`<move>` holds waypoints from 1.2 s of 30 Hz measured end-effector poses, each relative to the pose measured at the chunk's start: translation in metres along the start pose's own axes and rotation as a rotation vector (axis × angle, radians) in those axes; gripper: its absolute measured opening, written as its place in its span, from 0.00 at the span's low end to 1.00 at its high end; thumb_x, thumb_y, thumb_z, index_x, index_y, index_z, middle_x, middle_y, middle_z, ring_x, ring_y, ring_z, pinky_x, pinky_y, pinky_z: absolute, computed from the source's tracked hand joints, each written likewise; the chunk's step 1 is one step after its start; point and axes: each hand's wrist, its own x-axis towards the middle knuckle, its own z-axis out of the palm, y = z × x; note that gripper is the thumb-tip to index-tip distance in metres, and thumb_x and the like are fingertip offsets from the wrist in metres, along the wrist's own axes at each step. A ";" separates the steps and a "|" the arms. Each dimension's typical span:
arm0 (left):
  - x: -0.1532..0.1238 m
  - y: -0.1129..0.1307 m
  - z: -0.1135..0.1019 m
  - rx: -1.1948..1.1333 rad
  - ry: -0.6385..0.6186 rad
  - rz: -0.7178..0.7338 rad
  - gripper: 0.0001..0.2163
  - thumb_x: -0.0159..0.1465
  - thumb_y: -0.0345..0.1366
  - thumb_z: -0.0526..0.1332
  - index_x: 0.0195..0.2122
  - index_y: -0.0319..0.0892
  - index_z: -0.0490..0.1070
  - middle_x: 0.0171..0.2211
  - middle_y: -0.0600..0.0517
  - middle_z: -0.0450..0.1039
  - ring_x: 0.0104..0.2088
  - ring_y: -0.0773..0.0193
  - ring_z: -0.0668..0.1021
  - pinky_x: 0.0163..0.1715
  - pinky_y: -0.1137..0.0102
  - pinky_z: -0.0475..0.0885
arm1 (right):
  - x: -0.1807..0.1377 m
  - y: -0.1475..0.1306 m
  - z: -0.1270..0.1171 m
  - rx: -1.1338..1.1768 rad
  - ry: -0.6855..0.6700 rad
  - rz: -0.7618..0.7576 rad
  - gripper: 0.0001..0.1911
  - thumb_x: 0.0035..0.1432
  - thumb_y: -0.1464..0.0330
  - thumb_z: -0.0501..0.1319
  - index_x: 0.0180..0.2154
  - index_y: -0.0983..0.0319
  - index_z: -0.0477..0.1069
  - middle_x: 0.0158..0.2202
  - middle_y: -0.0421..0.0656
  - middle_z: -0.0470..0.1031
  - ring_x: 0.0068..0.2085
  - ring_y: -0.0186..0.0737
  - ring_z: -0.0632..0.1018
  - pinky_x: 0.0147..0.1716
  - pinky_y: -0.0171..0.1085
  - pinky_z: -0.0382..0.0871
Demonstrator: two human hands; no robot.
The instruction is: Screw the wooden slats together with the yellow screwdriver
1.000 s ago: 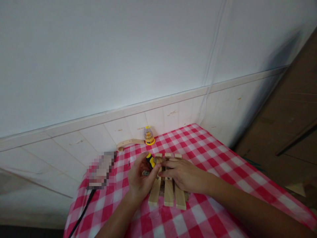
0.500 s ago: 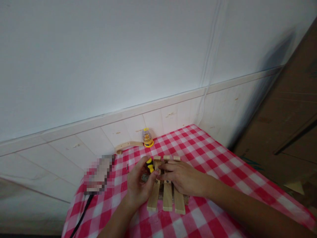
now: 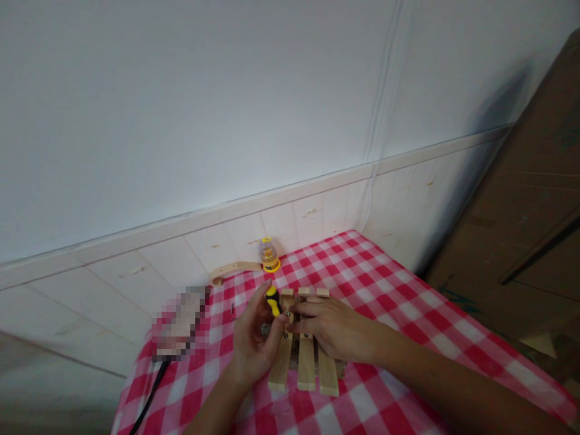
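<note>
My left hand (image 3: 256,344) is closed round a small screwdriver (image 3: 273,301) with a yellow and black handle. The tool is tilted over the left of three wooden slats (image 3: 306,362); its tip is hard to make out. Dark screw heads show on the left and middle slats. My right hand (image 3: 333,326) lies across the middle and right slats, fingers stretched towards the left slat near the screws. Something brownish lies beneath the slats, mostly hidden. A small pile of metal bits (image 3: 264,329) shows partly behind my left fingers.
A clear and yellow bit container (image 3: 270,257) stands by the wall, beside a curved wooden piece (image 3: 235,266). A small metal piece (image 3: 232,308) lies on the checked tablecloth (image 3: 362,272). A blurred-out object (image 3: 183,323) with a black cord is at left. Cardboard (image 3: 521,241) leans at right.
The view has shifted very slightly. Both hands and the screwdriver stay at the slats, with barely any visible movement.
</note>
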 end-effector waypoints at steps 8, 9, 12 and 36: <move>0.010 -0.003 0.017 -0.135 0.256 -0.061 0.30 0.66 0.38 0.75 0.67 0.51 0.67 0.40 0.53 0.80 0.33 0.66 0.84 0.35 0.74 0.81 | 0.000 0.001 0.001 -0.017 -0.004 -0.016 0.20 0.69 0.77 0.62 0.59 0.57 0.80 0.69 0.48 0.75 0.72 0.44 0.71 0.72 0.45 0.63; 0.010 -0.005 0.018 -0.146 0.252 -0.064 0.30 0.65 0.38 0.75 0.66 0.51 0.68 0.40 0.54 0.80 0.33 0.66 0.84 0.35 0.74 0.81 | 0.000 0.001 0.001 -0.013 0.000 -0.017 0.20 0.70 0.76 0.62 0.59 0.58 0.80 0.68 0.48 0.76 0.72 0.44 0.71 0.72 0.45 0.63; 0.010 -0.009 0.020 -0.156 0.238 -0.062 0.28 0.65 0.39 0.75 0.65 0.51 0.69 0.38 0.55 0.80 0.33 0.67 0.84 0.34 0.75 0.80 | 0.000 0.000 0.000 -0.008 -0.012 -0.011 0.19 0.70 0.76 0.62 0.58 0.58 0.81 0.65 0.48 0.79 0.70 0.44 0.73 0.71 0.45 0.64; 0.001 -0.015 0.010 0.107 0.167 -0.088 0.28 0.68 0.40 0.71 0.68 0.46 0.71 0.45 0.47 0.87 0.38 0.59 0.89 0.39 0.66 0.87 | 0.000 0.000 0.002 0.001 0.013 -0.012 0.18 0.69 0.76 0.62 0.56 0.57 0.81 0.61 0.48 0.82 0.68 0.46 0.76 0.71 0.48 0.66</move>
